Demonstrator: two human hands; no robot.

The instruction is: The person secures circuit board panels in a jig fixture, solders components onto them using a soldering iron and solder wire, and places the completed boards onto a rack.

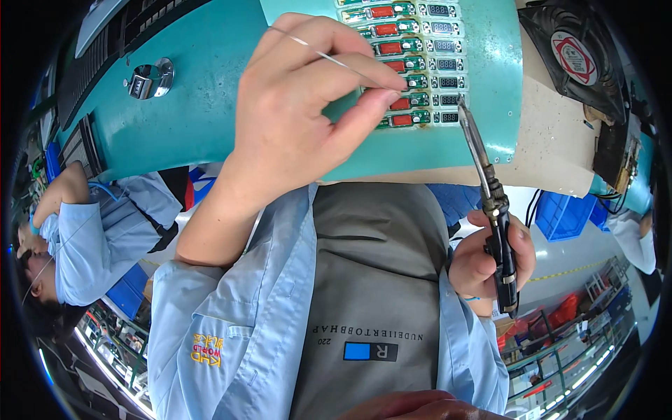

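A thin silvery wire that looks like solder (308,45) is pinched between the thumb and forefinger of my left hand (283,115), over the lower rows of small circuit boards. My right hand (483,262) grips the dark handle of a soldering iron (497,210), its tip pointing up and away. That tip is at the right edge of a small display module (449,100); whether it touches cannot be made out. Green circuit boards (388,47), each bearing a red part, stand in a column beside the column of display modules. My left fingers cover part of the lower boards.
The boards lie on a green mat (490,63). A metal hand counter (143,82) sits at the left of the bench, and a black fan (575,59) stands at the right. Blue bins (561,215) are beyond the bench edge. Another person (105,224) works at the left.
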